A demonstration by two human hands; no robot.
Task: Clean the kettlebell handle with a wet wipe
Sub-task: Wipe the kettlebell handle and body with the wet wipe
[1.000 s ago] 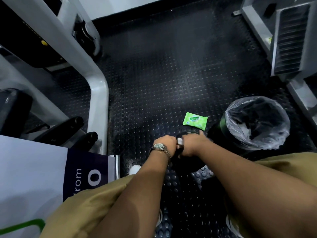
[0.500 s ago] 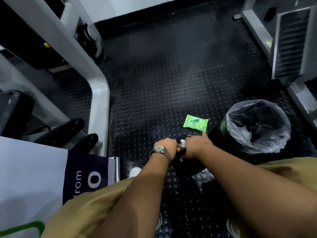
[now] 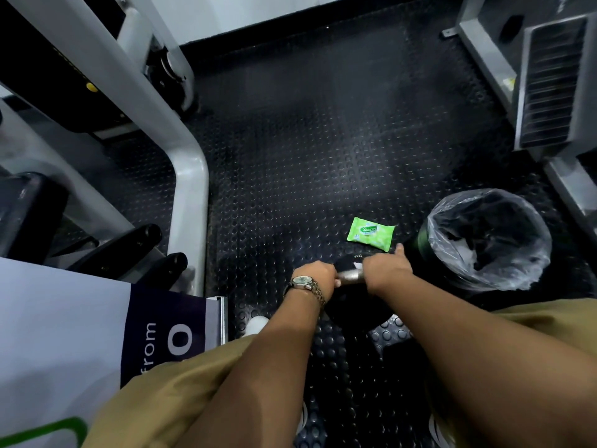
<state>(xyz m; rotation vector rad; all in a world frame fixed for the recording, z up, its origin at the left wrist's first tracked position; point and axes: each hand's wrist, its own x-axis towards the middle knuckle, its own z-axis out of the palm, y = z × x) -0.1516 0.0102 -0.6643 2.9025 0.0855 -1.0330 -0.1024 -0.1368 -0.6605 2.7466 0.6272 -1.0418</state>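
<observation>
A black kettlebell [image 3: 352, 305] stands on the studded rubber floor between my knees. Its metal handle [image 3: 350, 277] shows as a short grey bar between my two hands. My left hand [image 3: 318, 275], with a wristwatch, is closed around the handle's left end. My right hand [image 3: 386, 270] grips the right part of the handle with a white wet wipe [image 3: 358, 265] peeking out under its fingers; the thumb points toward the bin. A green wet wipe pack [image 3: 371, 233] lies flat on the floor just beyond the kettlebell.
A bin lined with a clear plastic bag [image 3: 487, 237] stands right of the kettlebell. A grey machine frame [image 3: 190, 195] with black foot pegs [image 3: 142, 247] rises on the left. Another machine base [image 3: 549, 85] sits at the far right. A white and navy sign [image 3: 97, 334] leans at my left knee.
My right hand has slid to the right along the handle with the wipe, which uncovers more of the metal bar between my hands. The left hand keeps its hold.
</observation>
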